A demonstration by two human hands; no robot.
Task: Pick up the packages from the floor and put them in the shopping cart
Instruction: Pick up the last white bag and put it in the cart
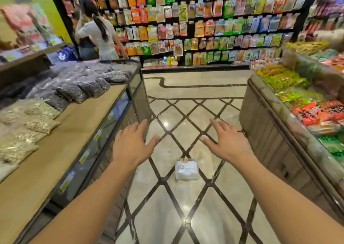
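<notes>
- Left hand (131, 145): extended forward over the floor (186, 216), palm down, fingers straight and spread; it holds nothing.
- Right hand (226, 143): the same attitude, fingers straight and spread, empty. Both hands are held level with each other, a posture that reads as a reach beginning rather than a grasp.
- Package (186, 169): one white bag with an orange top edge lies flat on the tiled floor, below and between the two hands, nearer the right wrist. Neither hand touches it; both are well above it.
- Print on the package is too blurred to read, so its contents cannot be stated.
- Shopping cart: not in view, so where the package must go cannot be fixed from here.
- Counter (78, 132) outside the left hand carries bagged seeds and dark bagged goods; the bin (270, 128) outside the right hand holds bright wrapped snacks. The package lies in the aisle between them.
- Beyond the hands, another person (100, 33) stands at the wall of hanging packets (214, 20), well apart from the package.
- Judgement: pick-up not yet done; the hands must come down to the bag.
</notes>
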